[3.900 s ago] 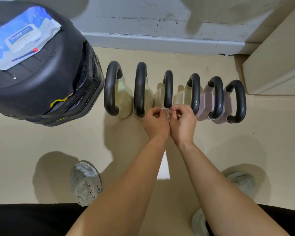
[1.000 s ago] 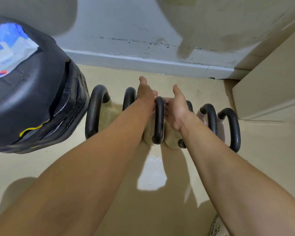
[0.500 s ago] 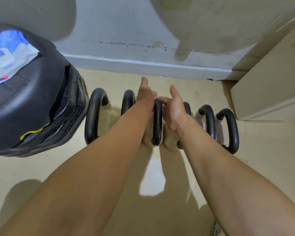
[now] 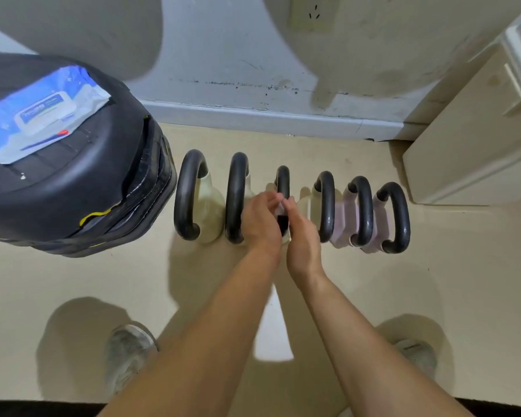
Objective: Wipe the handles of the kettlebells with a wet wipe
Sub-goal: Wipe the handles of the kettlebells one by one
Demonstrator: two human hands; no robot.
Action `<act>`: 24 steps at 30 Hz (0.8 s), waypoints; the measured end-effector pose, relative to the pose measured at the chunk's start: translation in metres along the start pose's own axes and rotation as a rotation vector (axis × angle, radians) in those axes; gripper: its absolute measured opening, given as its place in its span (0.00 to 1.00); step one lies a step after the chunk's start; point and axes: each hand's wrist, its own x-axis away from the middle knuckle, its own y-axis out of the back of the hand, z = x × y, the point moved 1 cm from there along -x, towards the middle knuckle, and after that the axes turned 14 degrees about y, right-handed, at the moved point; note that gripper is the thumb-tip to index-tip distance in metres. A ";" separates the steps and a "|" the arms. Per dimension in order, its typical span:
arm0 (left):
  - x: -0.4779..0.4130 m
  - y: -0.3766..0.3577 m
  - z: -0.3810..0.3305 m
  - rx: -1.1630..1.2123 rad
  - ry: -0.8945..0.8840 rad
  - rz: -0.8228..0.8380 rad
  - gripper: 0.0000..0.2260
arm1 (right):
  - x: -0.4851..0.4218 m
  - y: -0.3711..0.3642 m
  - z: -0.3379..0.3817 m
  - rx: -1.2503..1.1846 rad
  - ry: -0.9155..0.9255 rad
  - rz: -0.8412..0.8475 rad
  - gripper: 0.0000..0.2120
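Note:
Several kettlebells with black handles stand in a row on the floor by the wall, from the leftmost kettlebell (image 4: 190, 194) to the rightmost kettlebell (image 4: 396, 218). My left hand (image 4: 260, 221) and my right hand (image 4: 301, 236) meet at the near part of the third kettlebell's handle (image 4: 282, 182). A small white wet wipe (image 4: 281, 208) shows between the fingers of both hands, pressed around that handle. The lower part of the handle is hidden by my hands.
A black stack of plates or a stool (image 4: 73, 182) stands at the left with a blue pack of wet wipes (image 4: 39, 112) on top. A beige cabinet (image 4: 475, 152) is at the right. My two shoes (image 4: 127, 356) (image 4: 415, 353) rest on the floor below.
Both hands have slid from the far top of the third handle back toward me, down to its near part. The camera has pulled back, so my shoes show again.

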 end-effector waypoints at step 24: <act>0.064 0.023 -0.025 -0.838 -0.445 0.158 0.13 | 0.029 0.050 0.040 0.478 0.060 0.061 0.28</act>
